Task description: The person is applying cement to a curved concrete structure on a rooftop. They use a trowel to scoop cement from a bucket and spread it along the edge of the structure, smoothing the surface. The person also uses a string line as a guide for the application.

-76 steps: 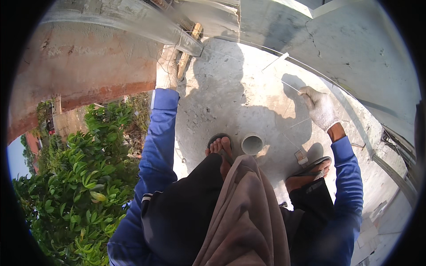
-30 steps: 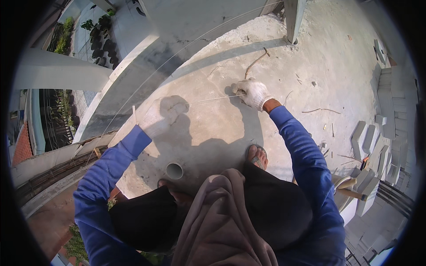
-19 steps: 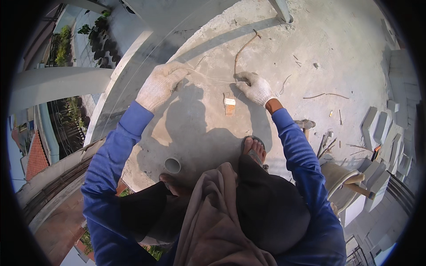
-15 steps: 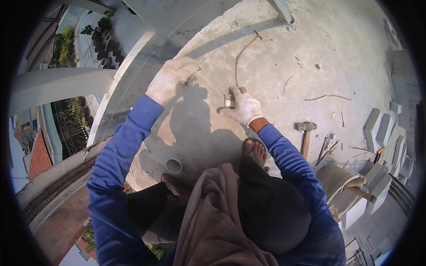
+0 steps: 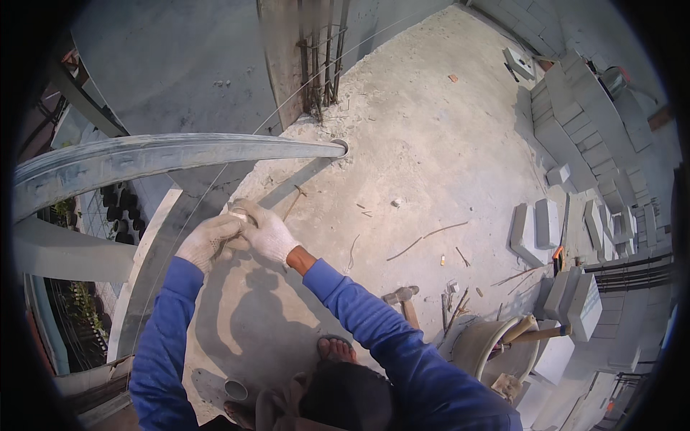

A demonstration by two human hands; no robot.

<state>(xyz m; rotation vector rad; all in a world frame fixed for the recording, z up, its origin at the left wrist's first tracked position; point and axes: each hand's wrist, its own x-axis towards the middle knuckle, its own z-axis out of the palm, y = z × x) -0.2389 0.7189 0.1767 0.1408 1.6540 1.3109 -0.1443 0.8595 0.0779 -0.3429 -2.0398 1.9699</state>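
My two hands, in whitish knit gloves, meet in front of me at the left, above the concrete slab's edge. Between their fingertips sits a small pale spool of string (image 5: 238, 212), mostly covered by the gloves. My left hand (image 5: 207, 241) is closed with its fingers against the spool. From the right, my right hand (image 5: 269, 237) closes round it, thumb and fingers bent. A thin taut line (image 5: 213, 182) passes just beyond my hands along the slab's edge; whether it joins the spool I cannot tell.
A grey metal post (image 5: 237, 147) slants from a hole in the slab. Beyond it, rebar (image 5: 316, 65) sticks up. A hammer (image 5: 404, 302), sticks (image 5: 424, 239), a bucket with tool handles (image 5: 468, 343) and pale blocks (image 5: 530, 233) lie right. A pipe stub (image 5: 236, 389) stands near my feet; the drop lies left.
My right hand has moved left with the spool and come together with my left hand, which has shifted left and lower in view. My view has turned, bringing the post and rebar in.
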